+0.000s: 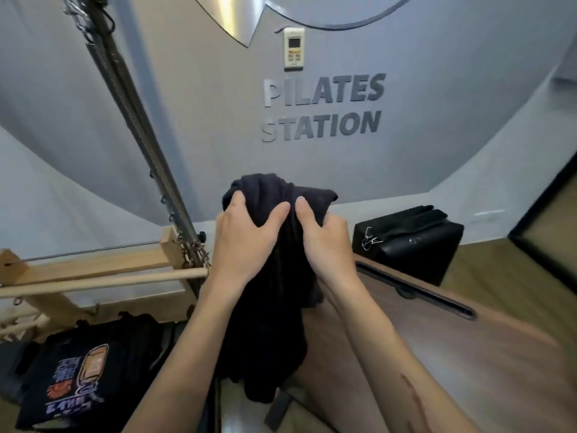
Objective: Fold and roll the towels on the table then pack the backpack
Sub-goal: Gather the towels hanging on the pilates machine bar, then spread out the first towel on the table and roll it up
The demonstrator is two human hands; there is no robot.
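Nearest the camera, both forearms rise from the bottom edge of the view and meet at centre. A red streak marks the right forearm low in the view.

Between the arms hangs a dark towel (274, 307), held up off the wooden table (452, 354). Its lower end drops past the table's near left edge and hangs free; its top is bunched in the hands. The left hand (243, 242) grasps the upper left of the bunch, fingers curled over the cloth and thumb spread toward centre. The right hand (324, 242) pinches the cloth just beside it, thumb up against the fabric, the fingers folded behind and out of sight. The two hands are close together, nearly touching.

To the lower left, below table level, lies a black bag with a printed graphic (78, 370). Whether it is open, and what it holds, cannot be told.

The table surface to the right of the arms shows bare wood as far as a long dark slot (418, 292) running diagonally across it.

Beyond the slot, near the table's far edge, stands a black box-shaped bag (409, 242) with a metal clip at its front. It appears closed; its contents are not visible.

On the left, a wooden frame with metal springs (93, 270) stands beside the table.

Farthest, the grey wall carries raised lettering "PILATES STATION" (323, 107) and a white wall remote (293, 48) above it.
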